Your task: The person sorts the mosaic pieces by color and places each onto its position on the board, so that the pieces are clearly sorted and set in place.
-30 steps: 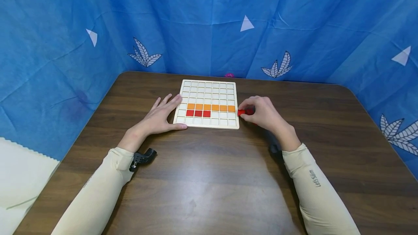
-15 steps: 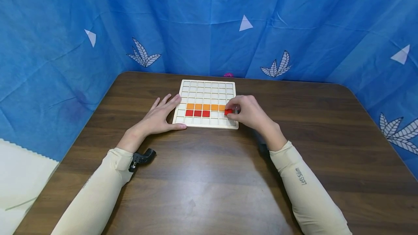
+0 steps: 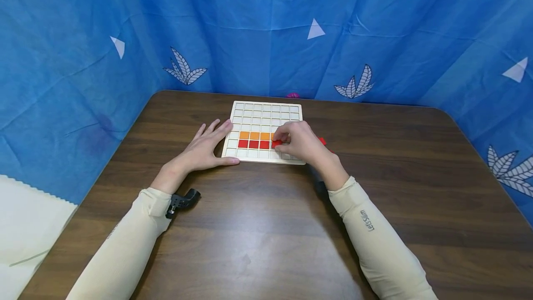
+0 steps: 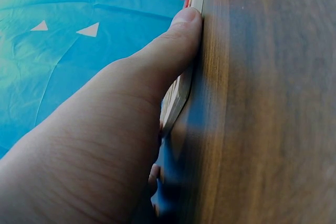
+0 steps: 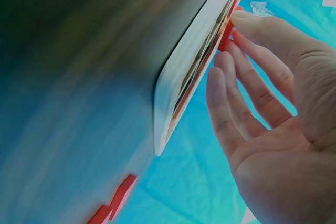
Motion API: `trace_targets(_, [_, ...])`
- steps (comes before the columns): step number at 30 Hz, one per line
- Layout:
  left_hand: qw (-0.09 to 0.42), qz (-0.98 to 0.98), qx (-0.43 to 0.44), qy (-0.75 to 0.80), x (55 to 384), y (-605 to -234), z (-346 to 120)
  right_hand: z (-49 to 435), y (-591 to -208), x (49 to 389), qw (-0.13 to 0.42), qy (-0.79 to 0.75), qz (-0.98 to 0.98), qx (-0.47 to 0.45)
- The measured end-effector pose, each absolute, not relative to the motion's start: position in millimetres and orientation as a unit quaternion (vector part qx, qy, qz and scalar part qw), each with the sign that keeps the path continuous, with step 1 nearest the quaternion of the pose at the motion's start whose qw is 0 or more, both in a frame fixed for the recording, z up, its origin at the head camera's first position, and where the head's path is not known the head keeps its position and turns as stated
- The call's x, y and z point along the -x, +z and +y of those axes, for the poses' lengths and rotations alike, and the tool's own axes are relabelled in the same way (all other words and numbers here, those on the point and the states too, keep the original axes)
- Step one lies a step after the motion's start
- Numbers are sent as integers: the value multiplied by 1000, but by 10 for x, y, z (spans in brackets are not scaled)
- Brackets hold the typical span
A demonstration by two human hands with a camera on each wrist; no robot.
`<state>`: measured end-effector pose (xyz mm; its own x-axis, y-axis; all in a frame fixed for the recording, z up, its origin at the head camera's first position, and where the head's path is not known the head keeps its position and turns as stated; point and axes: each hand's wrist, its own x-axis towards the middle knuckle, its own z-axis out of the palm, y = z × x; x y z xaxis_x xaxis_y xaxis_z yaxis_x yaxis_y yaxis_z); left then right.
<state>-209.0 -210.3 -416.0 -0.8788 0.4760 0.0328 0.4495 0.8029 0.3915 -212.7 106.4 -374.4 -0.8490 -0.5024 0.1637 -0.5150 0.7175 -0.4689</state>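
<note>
A pale wooden grid board (image 3: pixel 266 109) lies flat near the far side of the table. Across one of its rows runs a line of orange square tiles (image 3: pixel 255 136), partly covered by my right hand. In the row nearer me sit three red square tiles (image 3: pixel 253 144). My right hand (image 3: pixel 303 142) pinches another red tile (image 3: pixel 276 143) between thumb and fingers, just right of those three; whether it touches its cell I cannot tell. My left hand (image 3: pixel 201 151) rests at the board's left edge with fingers spread, its thumb along the near left corner.
Loose red tiles (image 3: pixel 322 141) lie on the brown wooden table (image 3: pixel 258 226) right of the board, partly behind my right hand; the right wrist view shows red tiles (image 5: pixel 124 191) there too. A blue curtain (image 3: pixel 258 31) hangs behind the table.
My right hand has carried the red tile leftward from the board's right edge, over the row, to beside the three red tiles. The left hand and the board have stayed put.
</note>
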Motion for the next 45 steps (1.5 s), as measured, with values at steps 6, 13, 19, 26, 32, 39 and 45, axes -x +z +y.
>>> trace_targets(6, [34, 948, -246, 198, 2094, -4141, -2061, 1044, -3741, 2124, -3, 245, -933, -262])
trace_targets(13, [36, 949, -246, 197, 2104, -4146, -2044, 1078, -3742, 2111, -4, 248, -933, -261])
trace_targets(19, [34, 948, -245, 198, 2094, -4159, -2052, 1093, -3757, 2096, 7, 250, -929, -271])
trace_targets(26, [32, 948, -245, 199, 2086, -4163, -2068, 1191, -3757, 2090, 35, 267, -924, -272])
trace_targets(32, [31, 948, -244, 200, 2094, -4175, -2078, 1409, -3739, 2087, 41, 266, -930, -249])
trace_targets(39, [31, 948, -244, 201, 2079, -4164, -2090, 1789, -3779, 2074, 55, 256, -940, -218])
trace_targets(45, [30, 948, -245, 202, 2072, -4168, -2088, 2044, -3787, 2055, 37, 250, -950, -186])
